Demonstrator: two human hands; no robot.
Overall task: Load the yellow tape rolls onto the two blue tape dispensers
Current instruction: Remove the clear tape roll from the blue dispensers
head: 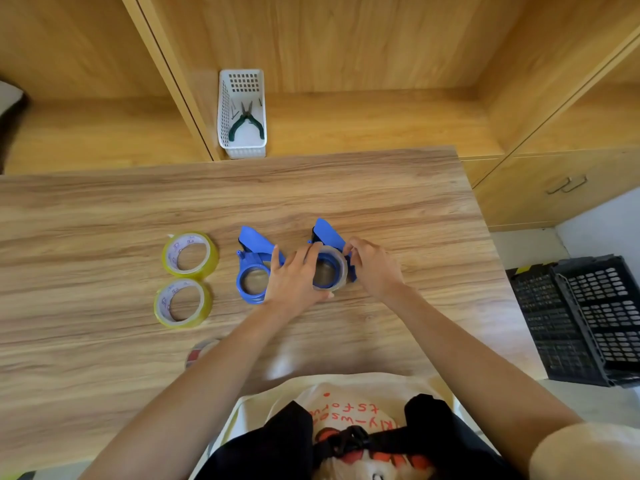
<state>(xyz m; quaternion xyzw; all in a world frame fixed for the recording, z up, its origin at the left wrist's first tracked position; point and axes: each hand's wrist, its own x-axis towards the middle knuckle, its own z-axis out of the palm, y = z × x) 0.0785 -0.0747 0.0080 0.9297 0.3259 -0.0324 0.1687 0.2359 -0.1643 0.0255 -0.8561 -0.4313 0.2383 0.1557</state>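
Both hands are working at the right-hand blue plastic tape dispenser [329, 242] on the wood-grain table [398, 209]. The left hand [294, 277] is lying across the near side of a pale, nearly clear tape ring [341, 268] sitting around the dispenser's hub, while the right hand [372, 265] is pinching at the ring's far edge. The second blue plastic dispenser [252, 268] is lying just left, its hub bare. Two yellow tape rolls [189, 253] [183, 303] are resting flat further left, touching each other. A white slotted basket [242, 114] holding green-handled pliers [246, 123] is standing beyond the table.
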